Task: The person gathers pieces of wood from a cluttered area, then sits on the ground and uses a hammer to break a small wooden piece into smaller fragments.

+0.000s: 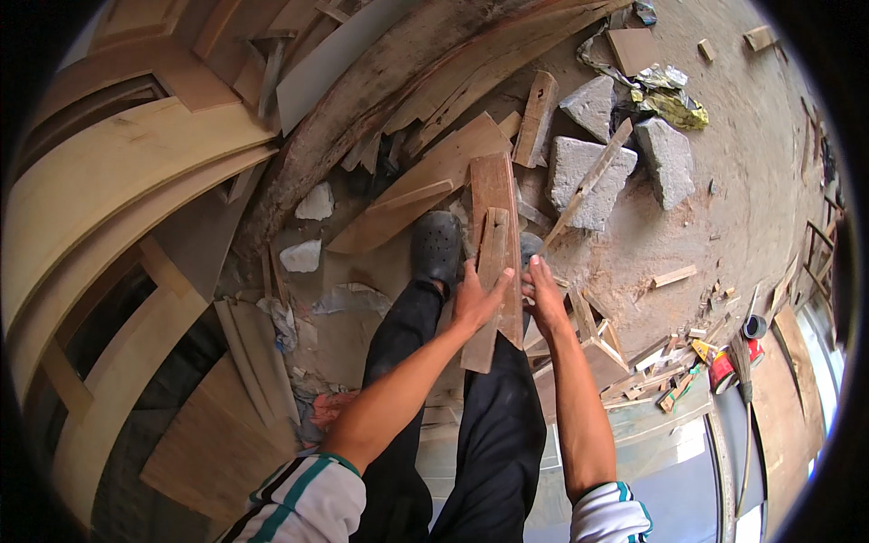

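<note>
Over the floor (670, 242), between the person's legs and roughly above the feet, a wide reddish-brown plank (493, 185) is held up w/ a narrower wooden strip (491, 249) lying along its top face. Progress, AFAICT: the 2 pcs are together & overlapping, but no nail, screw or glue shows btwn them, so prob. loose, not joined. No tool in either hand. How much is left, can't tell; plenty of other wood lies about unassembled, e.g. the offcuts (647, 376) at right & a thin stick (593, 176) across a grey concrete chunk (566, 156). Orientation: plank's long axis runs away from the body, near-vertical in view, far end leaning a bit L, near end a bit R, w/ that near edge looking slanted. Strip goes approx. the same way but tips opposite: far end slightly R, near end slightly L, so the two cross at a shallow angle. Strip's far end stops short of the plank's; its near end sticks out past the plank's lower L side, toward the person. Grips: L hand (477, 301) is closed on the strip, thumb across its top; whether its fingers also clamp the plank underneath is hidden. R hand (547, 299) is at the plank's R edge, fingers bent; can't tell if it's actually gripping or just resting there.
</note>
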Action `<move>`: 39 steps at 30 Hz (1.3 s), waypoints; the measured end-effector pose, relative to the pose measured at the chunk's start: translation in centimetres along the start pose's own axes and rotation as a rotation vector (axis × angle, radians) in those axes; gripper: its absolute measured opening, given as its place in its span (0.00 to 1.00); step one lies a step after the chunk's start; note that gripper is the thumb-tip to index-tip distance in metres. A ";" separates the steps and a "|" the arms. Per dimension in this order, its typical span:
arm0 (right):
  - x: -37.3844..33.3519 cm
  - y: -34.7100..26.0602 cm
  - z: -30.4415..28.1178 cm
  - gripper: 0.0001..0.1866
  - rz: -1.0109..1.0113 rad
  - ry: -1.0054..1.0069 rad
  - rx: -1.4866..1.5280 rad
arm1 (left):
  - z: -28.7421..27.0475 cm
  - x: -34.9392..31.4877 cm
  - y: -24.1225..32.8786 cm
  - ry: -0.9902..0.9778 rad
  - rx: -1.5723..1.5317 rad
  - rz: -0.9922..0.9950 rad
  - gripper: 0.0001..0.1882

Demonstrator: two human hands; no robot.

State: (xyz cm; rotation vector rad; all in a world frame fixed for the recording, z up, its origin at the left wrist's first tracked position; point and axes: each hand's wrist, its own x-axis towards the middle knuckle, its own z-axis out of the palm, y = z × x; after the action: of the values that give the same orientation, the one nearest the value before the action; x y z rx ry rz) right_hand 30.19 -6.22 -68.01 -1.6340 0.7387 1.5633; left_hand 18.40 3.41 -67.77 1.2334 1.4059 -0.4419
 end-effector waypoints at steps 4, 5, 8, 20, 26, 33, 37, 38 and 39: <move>-0.7 0.9 0.9 0.39 -0.206 -0.121 -0.149 | 1.1 -0.7 0.7 0.040 0.078 -0.071 0.34; -0.7 0.7 0.9 0.38 -0.221 -0.117 -0.188 | 1.0 -0.5 0.4 0.061 0.128 -0.003 0.31; -1.4 -0.7 1.1 0.34 -0.222 -0.112 -0.245 | 0.5 0.7 -1.7 0.119 0.247 0.222 0.26; -2.9 -3.3 -0.4 0.35 -0.539 0.463 -0.233 | -8.9 14.4 -5.1 0.427 0.792 0.386 0.36; 5.3 -7.2 -4.0 0.37 -0.661 0.643 -0.057 | -12.2 21.1 -1.7 0.208 0.980 0.421 0.55; 7.8 -5.7 -2.5 0.35 -0.607 0.556 -0.007 | -11.0 21.0 -0.5 0.247 1.114 0.321 0.58; 9.4 -4.0 -2.2 0.37 -0.496 0.405 0.073 | -12.8 21.0 -1.1 0.255 0.952 0.423 0.52; 9.6 -3.9 -2.4 0.39 -0.504 0.382 0.065 | -12.7 20.3 -1.1 0.241 0.923 0.398 0.49; 9.8 -3.8 -2.5 0.38 -0.444 0.378 0.083 | -12.8 19.5 -0.6 0.230 0.896 0.376 0.47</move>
State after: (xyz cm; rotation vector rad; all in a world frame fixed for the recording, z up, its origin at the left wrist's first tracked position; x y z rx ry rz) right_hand 35.61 -5.31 -77.34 -1.8974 0.5667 0.9142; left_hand 15.74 21.90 -81.71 2.2841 1.1298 -0.7152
